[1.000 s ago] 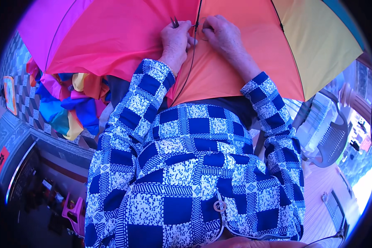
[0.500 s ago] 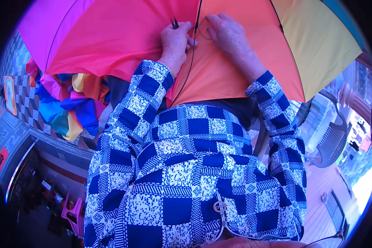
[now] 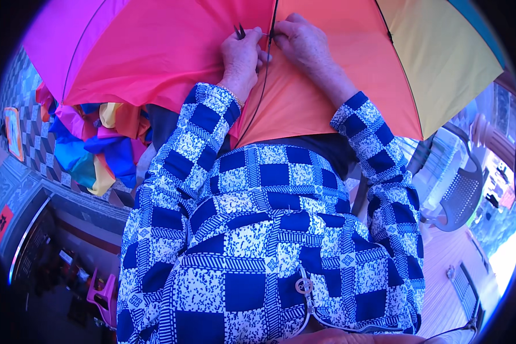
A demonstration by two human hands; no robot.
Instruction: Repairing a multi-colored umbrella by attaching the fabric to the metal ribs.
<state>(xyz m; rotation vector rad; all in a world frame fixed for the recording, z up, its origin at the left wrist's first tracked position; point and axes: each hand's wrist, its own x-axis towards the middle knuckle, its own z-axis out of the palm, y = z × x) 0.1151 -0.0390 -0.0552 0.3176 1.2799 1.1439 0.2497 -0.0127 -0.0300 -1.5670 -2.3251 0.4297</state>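
Observation:
A multicoloured umbrella canopy (image 3: pixel 332 86) lies spread over my lap, with pink, orange and yellow panels. A dark rib (image 3: pixel 262 94) runs down the seam between the pink and orange panels. My left hand (image 3: pixel 241 54) is closed left of this rib, with the two dark pointed tips of thread snips (image 3: pixel 239 32) sticking up from it. A thin pale needle-like sliver (image 3: pixel 265 34) shows between its fingertips and the rib. On the other side, my right hand (image 3: pixel 304 43) pinches close against the rib at a dark joint; what its fingertips hold is hidden.
A heap of colourful cloth (image 3: pixel 100 143) lies on the patterned tile floor (image 3: pixel 26 109) at left. Below it stands a pink plastic stool (image 3: pixel 103 298). A grey chair (image 3: pixel 461 195) with a perforated back is at right. Another rib (image 3: pixel 404 74) crosses the canopy between orange and yellow.
My right hand has moved left to the rib, its fingers closing into a pinch. The thin thread loop beside it no longer shows. My left hand has barely shifted.

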